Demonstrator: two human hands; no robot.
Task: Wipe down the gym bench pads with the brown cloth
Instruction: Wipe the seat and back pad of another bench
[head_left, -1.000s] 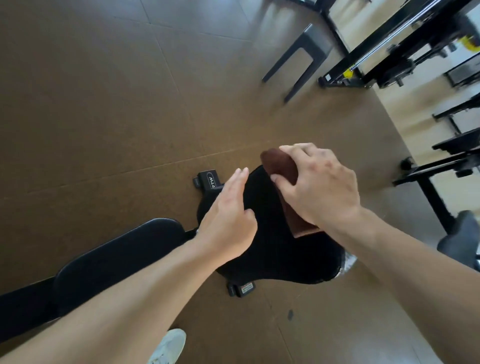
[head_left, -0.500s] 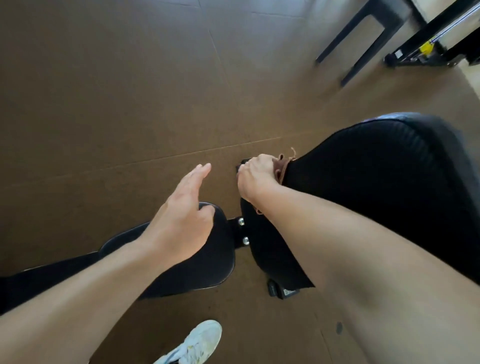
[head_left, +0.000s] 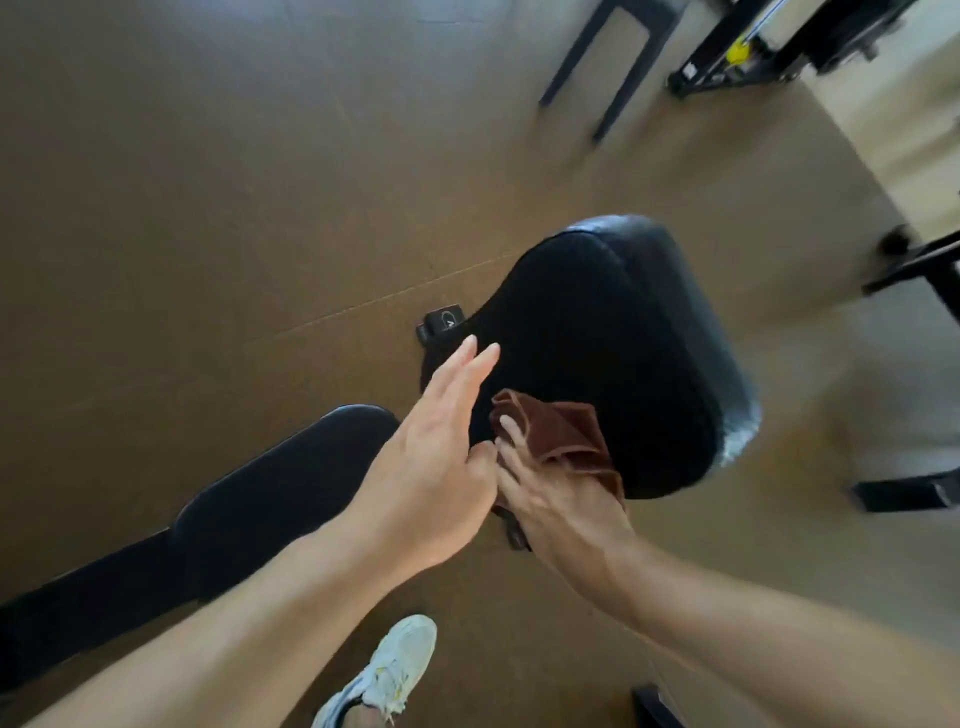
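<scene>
The black gym bench has a wide seat pad (head_left: 613, 343) at centre right and a long back pad (head_left: 260, 499) running off to the lower left. My right hand (head_left: 561, 504) grips the brown cloth (head_left: 561, 431), which is bunched against the near edge of the seat pad. My left hand (head_left: 436, 441) hovers just left of the cloth with straight fingers, over the gap between the two pads, and holds nothing. Whether its fingers touch the seat pad is unclear.
The floor is brown matting. A white shoe (head_left: 384, 670) stands below the bench. A black stool's legs (head_left: 613, 62) are at the top, a black rack with a yellow part (head_left: 743, 52) at the top right, and black frame bars (head_left: 919, 270) at the right edge.
My right hand has slid the cloth from the far narrow end of the seat pad to its near edge. The view has pulled back and my left hand has moved right.
</scene>
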